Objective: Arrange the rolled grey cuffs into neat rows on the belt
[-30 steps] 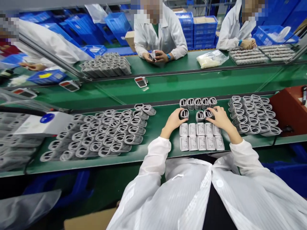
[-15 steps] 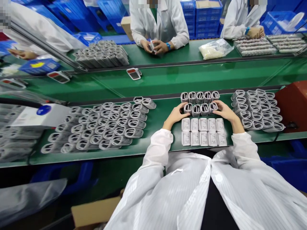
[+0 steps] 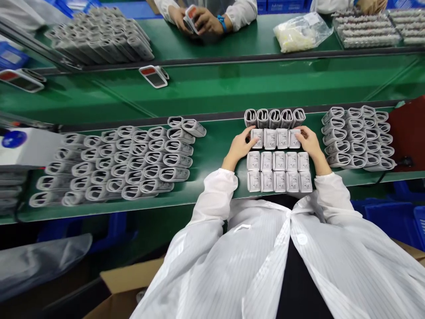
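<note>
My left hand [image 3: 239, 145] presses on the left end of a short row of rolled grey cuffs [image 3: 276, 138], its thumb and fingers at the end piece. At the other end my right hand [image 3: 308, 141] grips in the same way, so the row is squeezed between both hands. The row's printed flat faces point up. Nearer my body lie two more rows of rolled cuffs [image 3: 279, 170], also printed side up. Just beyond my hands stands a row of rolled cuffs [image 3: 274, 118] with their coiled ends showing.
Many rolled cuffs [image 3: 113, 164] cover the bench at left, and another block [image 3: 358, 137] stands at right beside a dark red box [image 3: 408, 133]. Across the green divider, a co-worker's hands [image 3: 201, 21] hold a small device near a plastic bag [image 3: 300, 33].
The row between my hands has turned from coiled ends up to printed faces up. My view has shifted downward, and the co-worker's hands now appear higher in the picture.
</note>
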Demonstrator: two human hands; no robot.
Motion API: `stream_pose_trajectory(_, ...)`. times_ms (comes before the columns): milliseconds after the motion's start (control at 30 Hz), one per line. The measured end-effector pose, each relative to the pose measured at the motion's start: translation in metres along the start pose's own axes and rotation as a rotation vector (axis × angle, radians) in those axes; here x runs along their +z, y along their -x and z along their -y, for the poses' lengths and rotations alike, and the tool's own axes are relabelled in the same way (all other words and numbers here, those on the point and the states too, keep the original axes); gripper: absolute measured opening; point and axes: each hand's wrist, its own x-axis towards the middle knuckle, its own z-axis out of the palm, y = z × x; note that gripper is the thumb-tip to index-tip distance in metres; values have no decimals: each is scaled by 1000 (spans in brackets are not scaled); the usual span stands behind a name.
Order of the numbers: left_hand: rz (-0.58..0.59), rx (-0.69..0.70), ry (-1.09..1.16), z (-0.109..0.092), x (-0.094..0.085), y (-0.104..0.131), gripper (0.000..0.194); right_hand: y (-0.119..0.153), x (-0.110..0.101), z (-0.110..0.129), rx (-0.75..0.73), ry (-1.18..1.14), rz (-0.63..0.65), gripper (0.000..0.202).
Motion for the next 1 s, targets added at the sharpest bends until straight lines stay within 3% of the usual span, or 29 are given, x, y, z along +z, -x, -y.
stream_pose_trajectory(500, -21, -5, -24, 1, 0, 1, 69, 5, 0, 6, -18, 49, 47, 92)
stream_pose_trajectory(1000, -41, 11, -14, 3, -1, 2, 71, 5, 2, 6, -14, 44, 47, 85)
